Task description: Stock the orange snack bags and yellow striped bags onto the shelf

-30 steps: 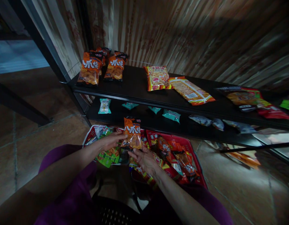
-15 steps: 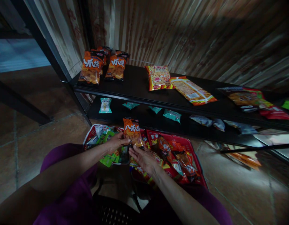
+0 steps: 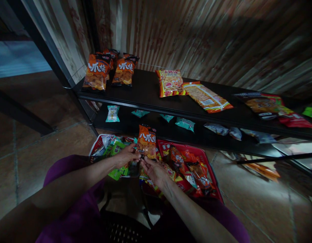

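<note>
An orange snack bag (image 3: 147,141) with white lettering is held upright above two baskets. My left hand (image 3: 128,155) grips its lower left side, fingers closed on the edge. At the bottom of the bag, my right hand (image 3: 155,169) has its fingertips pinched on the lower edge. Below my left arm is a basket (image 3: 93,145) with green and teal packets. Under and beside my right hand stands a red basket (image 3: 211,168) filled with red, orange and yellow snack bags.
On the black shelf's upper board (image 3: 140,91) stand several orange snack bags (image 3: 97,72) at the left. Two yellow noodle-snack bags (image 3: 170,83) lie mid-shelf, with darker and red packets (image 3: 262,105) further right. Teal packets (image 3: 185,124) and silvery ones (image 3: 217,129) rest on the lower board.
The orange snack bag has shifted slightly right and stands straighter. My left hand has moved right with it, and my right hand's fingers have closed in on the bottom edge.
</note>
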{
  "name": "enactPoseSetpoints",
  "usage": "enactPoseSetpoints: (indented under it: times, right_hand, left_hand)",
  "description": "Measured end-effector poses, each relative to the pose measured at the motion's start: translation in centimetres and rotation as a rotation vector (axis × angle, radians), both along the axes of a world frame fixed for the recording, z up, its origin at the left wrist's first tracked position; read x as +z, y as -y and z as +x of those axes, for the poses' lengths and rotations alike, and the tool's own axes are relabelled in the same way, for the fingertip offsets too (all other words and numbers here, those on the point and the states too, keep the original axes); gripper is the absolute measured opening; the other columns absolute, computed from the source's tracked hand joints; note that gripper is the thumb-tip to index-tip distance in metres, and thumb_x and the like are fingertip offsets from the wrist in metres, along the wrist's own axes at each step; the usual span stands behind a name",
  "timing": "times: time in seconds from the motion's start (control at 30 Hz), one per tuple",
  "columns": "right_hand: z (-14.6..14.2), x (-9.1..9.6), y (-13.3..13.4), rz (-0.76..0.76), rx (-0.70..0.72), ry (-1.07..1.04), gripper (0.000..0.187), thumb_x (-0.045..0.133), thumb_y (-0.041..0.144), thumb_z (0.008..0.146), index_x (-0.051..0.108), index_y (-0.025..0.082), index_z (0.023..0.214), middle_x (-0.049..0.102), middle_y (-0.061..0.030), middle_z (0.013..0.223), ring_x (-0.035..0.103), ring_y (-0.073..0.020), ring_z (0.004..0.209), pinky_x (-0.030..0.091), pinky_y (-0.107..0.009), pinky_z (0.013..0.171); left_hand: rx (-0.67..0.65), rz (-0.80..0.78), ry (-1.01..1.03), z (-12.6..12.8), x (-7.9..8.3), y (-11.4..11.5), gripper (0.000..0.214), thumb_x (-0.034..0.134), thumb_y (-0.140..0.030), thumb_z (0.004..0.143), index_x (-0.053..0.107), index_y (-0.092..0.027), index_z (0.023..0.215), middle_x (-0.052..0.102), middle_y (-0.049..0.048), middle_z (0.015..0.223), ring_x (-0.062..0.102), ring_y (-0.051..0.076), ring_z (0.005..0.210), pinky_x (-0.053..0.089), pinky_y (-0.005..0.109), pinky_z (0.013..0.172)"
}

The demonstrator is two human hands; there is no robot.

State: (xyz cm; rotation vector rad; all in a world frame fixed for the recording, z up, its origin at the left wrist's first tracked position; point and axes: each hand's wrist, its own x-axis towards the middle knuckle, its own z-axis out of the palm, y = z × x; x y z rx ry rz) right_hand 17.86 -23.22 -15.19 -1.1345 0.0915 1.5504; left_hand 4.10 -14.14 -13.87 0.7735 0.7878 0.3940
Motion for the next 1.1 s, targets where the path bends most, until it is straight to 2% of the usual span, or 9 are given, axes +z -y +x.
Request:
enactPoseSetpoints:
  times: [0.2, 0.33, 0.53, 0.73, 0.87, 1.0, 1.1]
  right_hand:
    - [0.3, 1.0, -0.2, -0.041, -0.021, -0.062, 0.003, 0.068, 0.013, 0.075, 0.067, 0.015, 0.076, 0.073, -0.0028, 0.071, 0.068, -0.0103, 0.066, 0.056, -0.020, 0.068]
    - [0.3, 1.9, -0.4, -0.085, -0.053, -0.084, 0.008, 0.065, 0.009, 0.076, 0.064, 0.014, 0.070, 0.071, -0.0042, 0.063, 0.068, -0.0108, 0.060, 0.056, -0.020, 0.063]
    - [0.4, 2.2, -0.2, -0.070, -0.034, -0.078, 0.007, 0.071, 0.010, 0.072, 0.065, 0.013, 0.070, 0.072, -0.0051, 0.065, 0.068, -0.0112, 0.060, 0.055, -0.020, 0.062]
    - [0.5, 1.6, 0.2, -0.015, 0.032, -0.056, 0.018, 0.081, 0.016, 0.061, 0.067, 0.014, 0.073, 0.073, -0.0024, 0.069, 0.068, -0.0112, 0.065, 0.055, -0.020, 0.066]
    - [0.5, 1.3, 0.5, -0.005, 0.082, -0.012, 0.024, 0.083, 0.021, 0.059, 0.067, 0.014, 0.075, 0.073, -0.0022, 0.071, 0.068, -0.0112, 0.065, 0.054, -0.020, 0.065]
    - [0.4, 1.6, 0.7, -0.007, 0.115, 0.065, 0.027, 0.085, 0.024, 0.058, 0.067, 0.014, 0.076, 0.072, -0.0014, 0.069, 0.066, -0.0107, 0.063, 0.053, -0.020, 0.063]
    - [0.4, 1.9, 0.7, 0.006, 0.134, 0.113, 0.030, 0.085, 0.026, 0.057, 0.068, 0.016, 0.080, 0.073, -0.0016, 0.078, 0.068, -0.0122, 0.070, 0.053, -0.022, 0.068]
  left_hand:
    - [0.018, -0.038, 0.136, -0.2, 0.6, -0.2, 0.055, 0.077, -0.011, 0.058, 0.058, -0.015, 0.111, 0.065, 0.0080, 0.100, 0.063, 0.016, 0.084, 0.048, 0.028, 0.075]
    - [-0.011, -0.060, 0.178, -0.4, 0.8, -0.3, 0.055, 0.072, -0.005, 0.060, 0.057, -0.013, 0.112, 0.063, 0.0100, 0.107, 0.063, 0.018, 0.092, 0.048, 0.030, 0.081]
    - [-0.079, -0.040, 0.194, -0.7, 1.3, -0.5, 0.058, 0.070, -0.006, 0.062, 0.055, -0.015, 0.118, 0.062, 0.0103, 0.110, 0.060, 0.019, 0.099, 0.046, 0.031, 0.083]
    - [-0.114, -0.051, 0.200, -1.4, 0.8, -0.7, 0.068, 0.071, -0.007, 0.059, 0.051, -0.019, 0.123, 0.061, 0.0087, 0.112, 0.060, 0.020, 0.101, 0.046, 0.033, 0.083]
    - [-0.130, -0.042, 0.205, -1.8, 0.1, -0.6, 0.072, 0.071, -0.006, 0.058, 0.049, -0.021, 0.125, 0.062, 0.0083, 0.111, 0.061, 0.018, 0.093, 0.046, 0.030, 0.078]
    - [-0.166, 0.010, 0.218, -2.0, 0.0, -0.6, 0.076, 0.071, -0.008, 0.059, 0.047, -0.022, 0.129, 0.063, 0.0080, 0.109, 0.061, 0.016, 0.087, 0.046, 0.028, 0.074]
    - [-0.184, 0.060, 0.235, -2.0, 0.2, -0.7, 0.077, 0.070, -0.010, 0.059, 0.046, -0.023, 0.131, 0.064, 0.0067, 0.106, 0.060, 0.014, 0.081, 0.046, 0.025, 0.069]
